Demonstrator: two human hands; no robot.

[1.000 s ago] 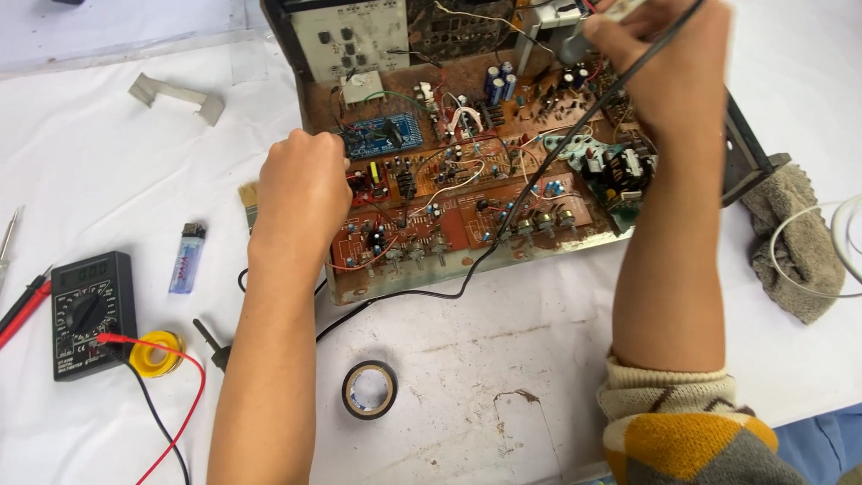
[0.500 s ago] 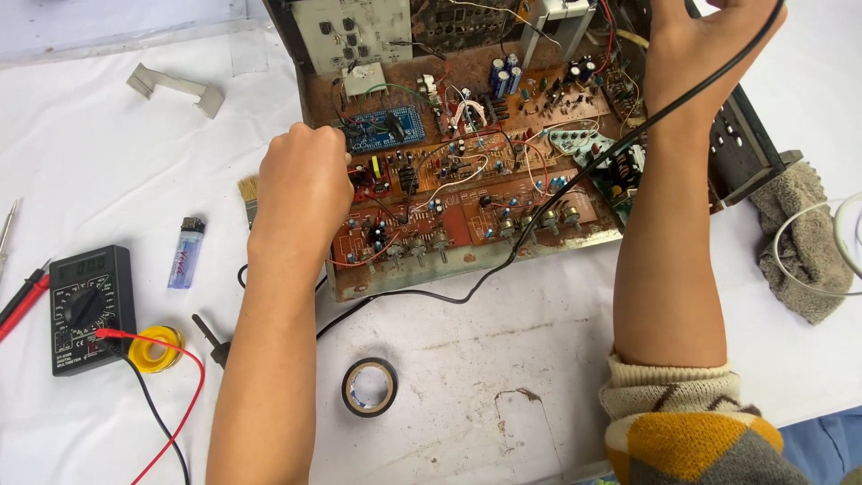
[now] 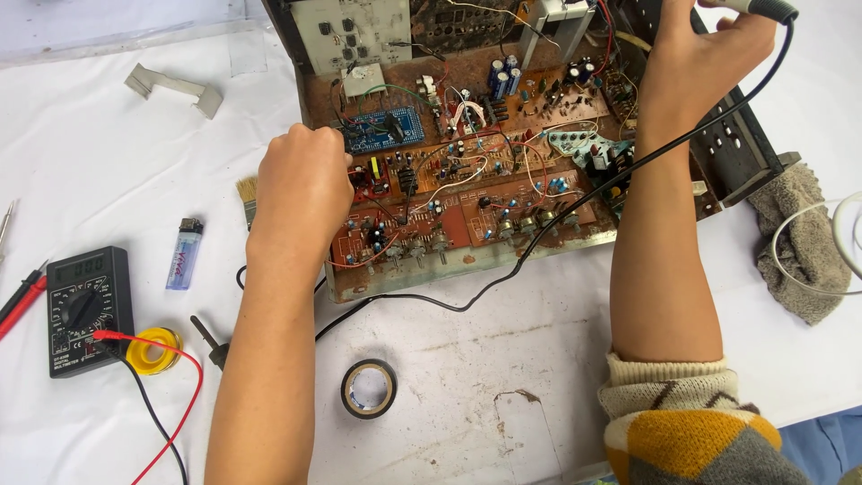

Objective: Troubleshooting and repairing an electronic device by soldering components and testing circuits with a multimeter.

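Your left hand [image 3: 301, 193] rests curled on the rusty brown, fragile circuit board [image 3: 467, 193] at frame centre, so handle its edges, while your right hand [image 3: 705, 58] clamps the black-corded soldering tool [image 3: 763, 9] upper right.

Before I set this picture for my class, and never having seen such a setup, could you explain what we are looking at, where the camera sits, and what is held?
The camera sits on a person's head, looking down at their two bare hands. On a white table lies an opened device, its brown circuit board exposed. The left hand rests closed on the board's left part. The right hand grips a corded tool at the top edge; its tip is out of view. Nearby lie a black multimeter, a lighter, a tape roll and a grey cloth.
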